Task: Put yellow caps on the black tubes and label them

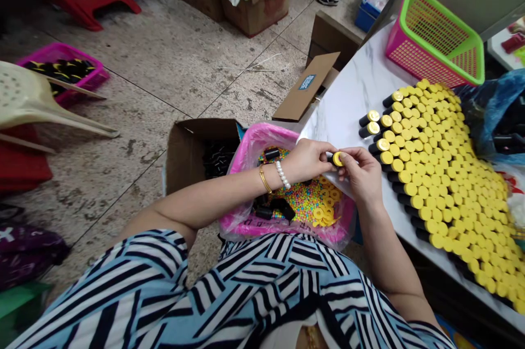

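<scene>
Over the pink basin (348,224), both my hands meet at a small black tube with a yellow cap (338,159). My left hand (309,160) is closed on its dark end. With thumb and fingers, my right hand (363,174) pinches the yellow end. The basin is lined with clear plastic and holds small coloured beads (293,201), yellow discs (326,211) and several loose black tubes (263,213). Just right of my right hand, many yellow-capped tubes (443,157) stand packed together on the white table (346,94).
A green and pink basket (441,37) stands at the table's far end, a blue plastic bag (506,114) at its right. Left of the basin is a cardboard box (184,155) with black pieces. A plastic stool (28,92) and another pink basin (98,76) are farther left.
</scene>
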`<state>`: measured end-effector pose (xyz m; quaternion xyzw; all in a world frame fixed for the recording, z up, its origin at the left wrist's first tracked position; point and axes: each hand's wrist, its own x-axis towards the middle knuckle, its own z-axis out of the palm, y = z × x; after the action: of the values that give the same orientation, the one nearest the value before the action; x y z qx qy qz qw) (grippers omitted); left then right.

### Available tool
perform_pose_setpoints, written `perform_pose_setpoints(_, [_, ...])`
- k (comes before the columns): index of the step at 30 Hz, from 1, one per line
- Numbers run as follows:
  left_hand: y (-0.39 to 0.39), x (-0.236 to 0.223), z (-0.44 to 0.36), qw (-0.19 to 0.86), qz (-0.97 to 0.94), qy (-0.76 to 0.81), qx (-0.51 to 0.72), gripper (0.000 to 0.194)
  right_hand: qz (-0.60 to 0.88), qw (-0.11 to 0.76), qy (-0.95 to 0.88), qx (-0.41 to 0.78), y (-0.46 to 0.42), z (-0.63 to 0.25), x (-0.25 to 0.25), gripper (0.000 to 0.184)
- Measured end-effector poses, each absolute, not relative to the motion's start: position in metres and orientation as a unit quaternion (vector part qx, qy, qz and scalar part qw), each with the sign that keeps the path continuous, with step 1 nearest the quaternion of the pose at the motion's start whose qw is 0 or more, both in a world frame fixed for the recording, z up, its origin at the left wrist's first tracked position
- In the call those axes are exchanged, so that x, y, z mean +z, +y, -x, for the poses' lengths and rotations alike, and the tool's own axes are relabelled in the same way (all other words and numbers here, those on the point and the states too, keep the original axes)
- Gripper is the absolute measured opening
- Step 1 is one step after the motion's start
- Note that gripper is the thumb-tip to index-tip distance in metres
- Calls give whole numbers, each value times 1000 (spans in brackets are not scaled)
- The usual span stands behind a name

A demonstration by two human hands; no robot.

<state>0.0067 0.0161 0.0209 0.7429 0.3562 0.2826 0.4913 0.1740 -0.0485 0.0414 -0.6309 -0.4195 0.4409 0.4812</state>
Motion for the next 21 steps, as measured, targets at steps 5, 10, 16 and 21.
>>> perform_pose_setpoints(5, [15,18,-7,484,-746,351,293,29,631,479,-419,444,-49,-174,42,24])
perform_pose_setpoints(10, [15,20,-5,491,-745,348,289,28,621,485,-425,446,-49,-172,43,22])
perform_pose_setpoints(16, [19,32,0,654,-660,308,206,33,607,471,-453,452,-51,-173,44,24])
perform_pose_setpoints(21, [17,38,-8,753,-542,314,201,22,610,483,-465,422,-55,-170,40,21])
